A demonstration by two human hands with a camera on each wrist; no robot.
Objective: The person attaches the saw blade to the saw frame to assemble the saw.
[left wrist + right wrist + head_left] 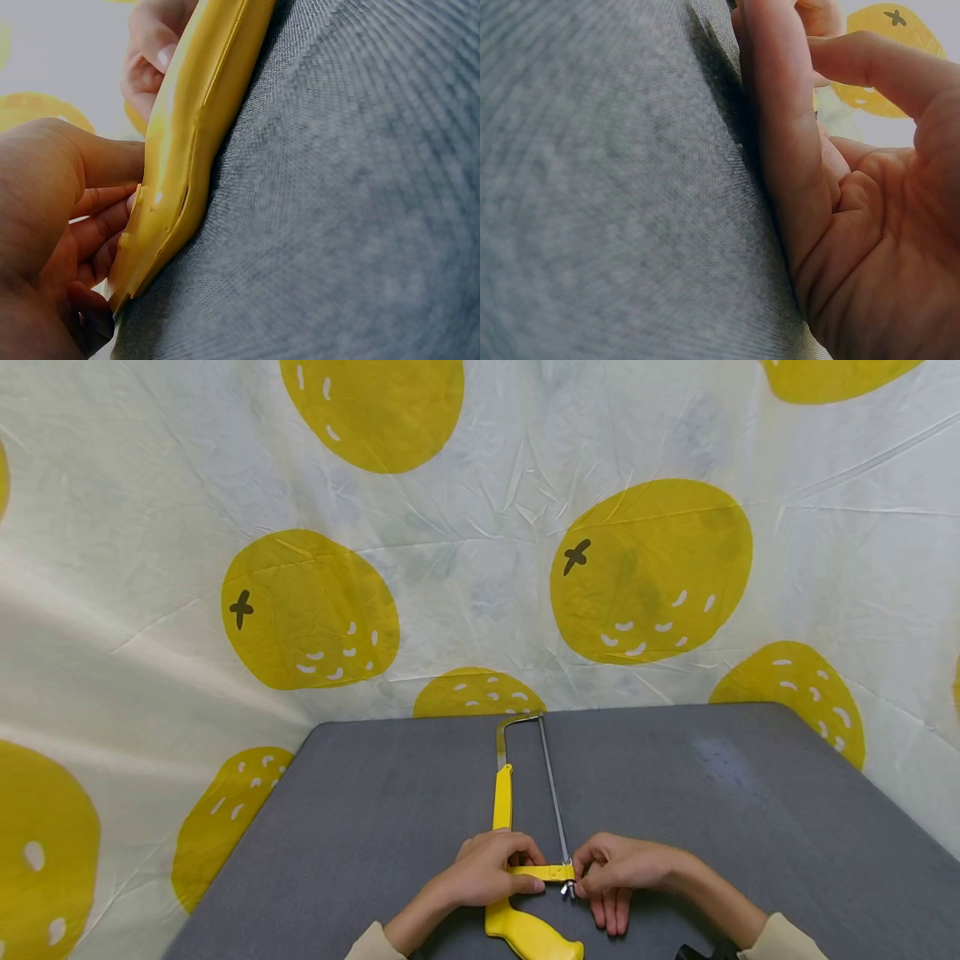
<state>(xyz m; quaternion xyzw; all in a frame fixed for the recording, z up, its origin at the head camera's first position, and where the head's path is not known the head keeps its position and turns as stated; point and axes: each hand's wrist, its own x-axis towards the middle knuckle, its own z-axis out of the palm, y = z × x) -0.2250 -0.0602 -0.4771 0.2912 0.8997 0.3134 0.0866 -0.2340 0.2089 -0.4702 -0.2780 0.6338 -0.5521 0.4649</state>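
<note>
A hacksaw (503, 797) with a yellow handle and a metal front bow lies on the grey table, its bow pointing away from me. The narrow blade (553, 793) runs along its right side. My left hand (491, 868) grips the yellow frame around the short crossbar, thumb on the near side and fingers on the far side. At the crossbar's right end, by a small wing nut (567, 890), the thumb and forefinger of my right hand (626, 864) pinch the saw's end; its other fingers rest on the table. The yellow handle (199, 135) fills the middle of the left wrist view.
The grey table (390, 785) extends around the saw on both sides. A pale cloth (480, 602) printed with yellow fruit hangs behind and along the sides. Part of a black object (705, 952) shows at the bottom edge, near the right sleeve.
</note>
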